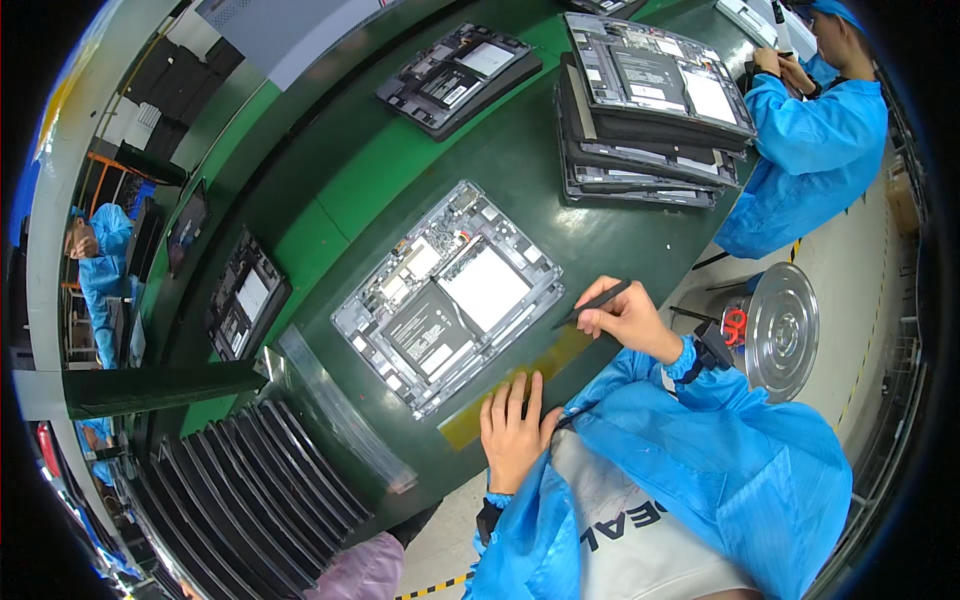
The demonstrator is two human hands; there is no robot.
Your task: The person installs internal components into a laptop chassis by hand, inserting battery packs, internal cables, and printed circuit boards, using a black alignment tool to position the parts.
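Note:
An opened tablet-like device lies at a slant on the green table, its inner side up. It shows a black battery, a white rectangular panel and bare circuit boards. Near its right corner my right hand is closed around slim black tweezers, their tip pointing down at the table beside the device. My left hand rests with fingers stretched out on a yellow translucent strip along the table's near edge. It holds nothing.
Several similar devices form a stack at the back right. Others lie on the green belt. A rack of dark panels and clear plastic strips are at left. A co-worker sits back right, near a round metal stool.

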